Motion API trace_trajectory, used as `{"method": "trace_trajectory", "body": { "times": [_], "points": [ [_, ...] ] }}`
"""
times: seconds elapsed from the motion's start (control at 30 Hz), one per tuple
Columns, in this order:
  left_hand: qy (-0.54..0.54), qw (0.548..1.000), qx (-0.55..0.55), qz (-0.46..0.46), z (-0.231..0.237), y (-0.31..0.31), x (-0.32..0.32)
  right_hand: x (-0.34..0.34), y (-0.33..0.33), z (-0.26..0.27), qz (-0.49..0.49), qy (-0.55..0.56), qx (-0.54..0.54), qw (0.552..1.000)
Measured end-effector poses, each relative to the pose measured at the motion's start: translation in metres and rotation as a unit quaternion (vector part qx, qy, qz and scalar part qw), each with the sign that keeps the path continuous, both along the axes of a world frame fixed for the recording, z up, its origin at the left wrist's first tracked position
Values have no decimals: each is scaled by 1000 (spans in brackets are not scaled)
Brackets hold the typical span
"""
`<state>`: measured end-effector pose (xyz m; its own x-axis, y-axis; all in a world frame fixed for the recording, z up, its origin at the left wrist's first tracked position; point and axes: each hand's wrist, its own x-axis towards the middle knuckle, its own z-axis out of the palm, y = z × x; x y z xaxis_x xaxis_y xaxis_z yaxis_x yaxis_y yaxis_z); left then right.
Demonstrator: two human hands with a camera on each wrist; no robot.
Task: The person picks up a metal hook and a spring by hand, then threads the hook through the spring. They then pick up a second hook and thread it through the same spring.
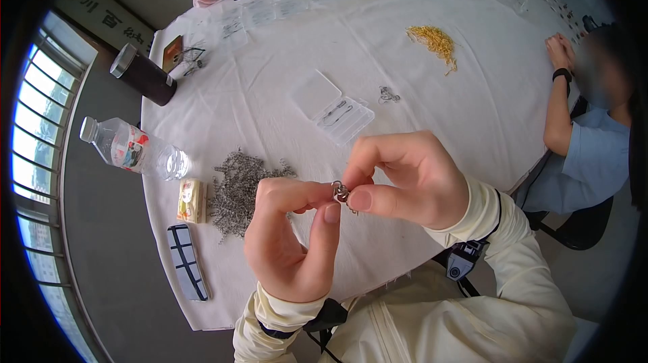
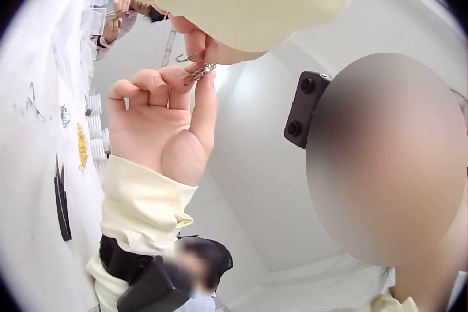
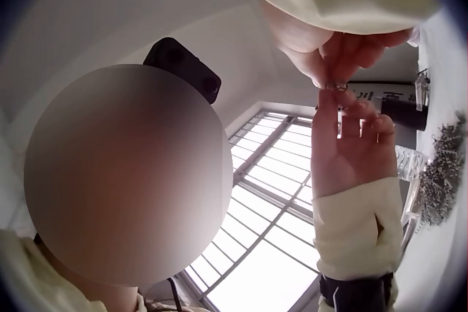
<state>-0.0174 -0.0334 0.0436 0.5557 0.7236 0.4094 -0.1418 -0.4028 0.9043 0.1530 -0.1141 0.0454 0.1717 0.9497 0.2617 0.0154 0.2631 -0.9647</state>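
Observation:
Between the fingertips of both hands is a small silver metal piece of linked rings, and a curved hook shows on it in the left wrist view. My left hand pinches one end between thumb and index finger. The other end is gripped by thumb and index finger of my right hand, partly hiding the piece. Both hands are raised over the near side of the table. Behind the left hand lies a tangled pile of small grey metal pieces.
On the white-clothed table, an open clear plastic box holds thin metal pieces. Left stand a water bottle, dark tumbler, tissue pack and phone-like item. A yellow heap lies farther back. Other people sit around.

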Motion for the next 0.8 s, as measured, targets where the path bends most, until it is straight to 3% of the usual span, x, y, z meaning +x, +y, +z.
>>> {"method": "trace_trajectory", "body": {
  "times": [0.37, 0.8],
  "points": [
    [-8, 1000, 18, 3, 1, -2, 0, -7, -4, 6, 47, 159, -80, 983],
    [-25, 999, 27, 7, 0, -2, 1, -7, -5, 4, 67, 209, -88, 972]
  ]
}}
